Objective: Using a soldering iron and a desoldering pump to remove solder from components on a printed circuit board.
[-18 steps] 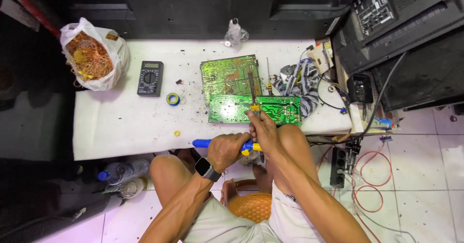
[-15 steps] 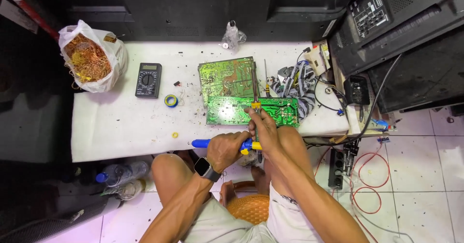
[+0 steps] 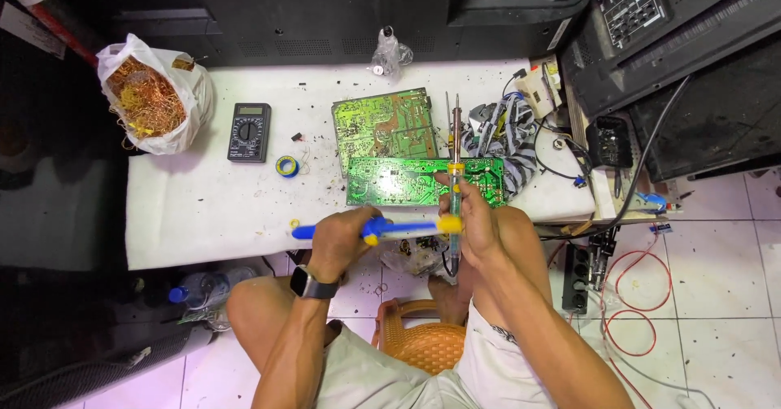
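Head view looks straight down on a white surface (image 3: 203, 206) and the person's two hands at its near edge. Left hand (image 3: 338, 238) is closed around a blue and yellow desoldering pump (image 3: 382, 230), which lies crosswise, its blue end sticking out to the left and its yellow end reaching the right hand. Right hand (image 3: 472, 218) is closed around a soldering iron (image 3: 455, 145) held upright in the picture, its thin tip pointing away over the boards. Just beyond the hands lies a green circuit board (image 3: 399, 181), long side across, and touching its far edge a second board (image 3: 382, 124), set at a slight tilt. To the left of the boards sit a small tape roll (image 3: 286, 166), then a black multimeter (image 3: 249, 132), and at the far left corner a white bag (image 3: 154, 96) full of copper wire. A striped cloth (image 3: 508, 132) with cables lies right of the boards. A smartwatch (image 3: 313, 283) is on the left wrist, and an orange stool (image 3: 423, 344) shows between the knees
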